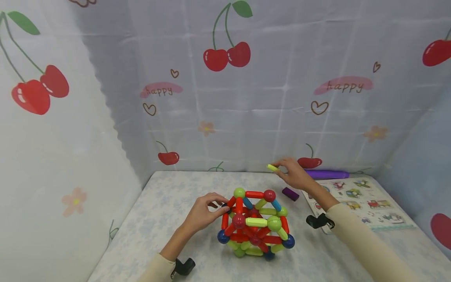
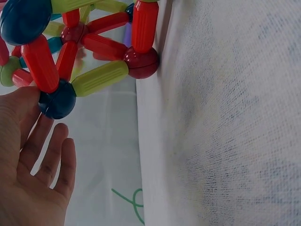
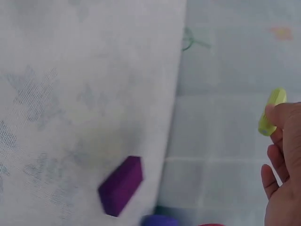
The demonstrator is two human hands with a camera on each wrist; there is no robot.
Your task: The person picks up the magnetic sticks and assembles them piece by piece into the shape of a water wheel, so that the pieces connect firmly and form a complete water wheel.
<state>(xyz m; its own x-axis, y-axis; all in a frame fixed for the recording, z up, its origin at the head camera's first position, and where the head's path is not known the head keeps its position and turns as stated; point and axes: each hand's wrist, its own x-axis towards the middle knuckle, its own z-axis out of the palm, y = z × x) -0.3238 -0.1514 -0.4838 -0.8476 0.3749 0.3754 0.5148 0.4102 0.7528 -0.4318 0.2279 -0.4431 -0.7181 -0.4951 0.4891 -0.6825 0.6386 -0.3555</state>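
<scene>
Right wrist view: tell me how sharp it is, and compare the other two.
Right wrist view: soft with motion blur, the purple block and the yellow-green stick held by the right hand smeared. Left wrist view: stick-and-ball structure crisp, lighting even. Head view: wide-angle bending at the edges, the table evenly lit.

Ball-and-rod frame (image 1: 254, 224): a rounded cage of red, green and blue rods joined by coloured balls, standing upright on the bench; the left hand (image 1: 206, 213) touches a dark blue ball at its upper left corner.
Yellow-green rod (image 1: 272, 168): short, loose, pinched in the right hand's (image 1: 294, 175) fingertips, raised behind the frame and apart from it.
</scene>
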